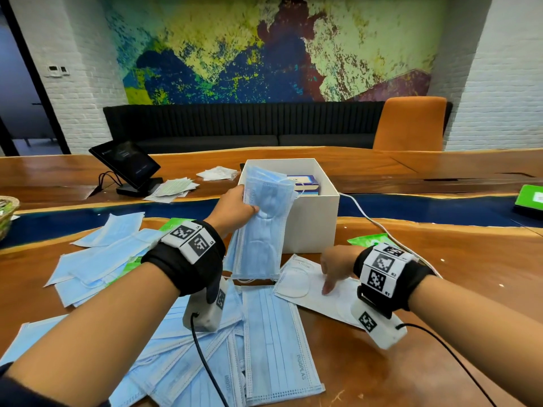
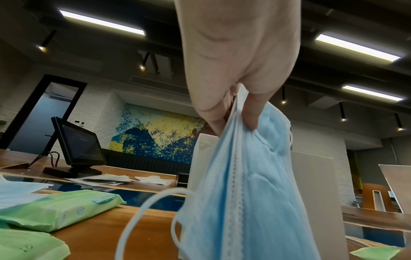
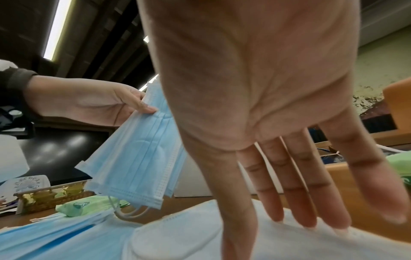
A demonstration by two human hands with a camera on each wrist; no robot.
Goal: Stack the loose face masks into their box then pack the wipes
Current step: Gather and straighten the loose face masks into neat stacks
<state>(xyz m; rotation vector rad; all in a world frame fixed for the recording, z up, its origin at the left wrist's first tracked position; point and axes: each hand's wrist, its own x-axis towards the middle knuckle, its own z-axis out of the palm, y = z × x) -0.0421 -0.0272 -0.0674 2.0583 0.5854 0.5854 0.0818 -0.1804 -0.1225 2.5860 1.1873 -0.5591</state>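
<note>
My left hand point(image 1: 235, 208) pinches a bundle of blue face masks point(image 1: 261, 230) by its top edge, hanging upright just in front of the white box point(image 1: 311, 218). In the left wrist view the fingers point(image 2: 251, 116) curl round the blue masks point(image 2: 255, 193). My right hand point(image 1: 333, 268) lies with straight fingers point(image 3: 309, 202) on a white mask point(image 3: 200, 242) flat on the table. Several loose blue masks point(image 1: 273, 342) cover the near table. Green wipe packs point(image 2: 66, 209) lie to the left, another green pack point(image 1: 371, 240) right of the box.
Inside the box stands a small blue carton point(image 1: 305, 183). A tablet on a stand point(image 1: 126, 165), paper sheets point(image 1: 173, 189) and a wrapped white mask point(image 1: 217, 173) lie behind. A white cable point(image 1: 370, 218) runs past the box. A basket point(image 1: 7, 212) sits at far left.
</note>
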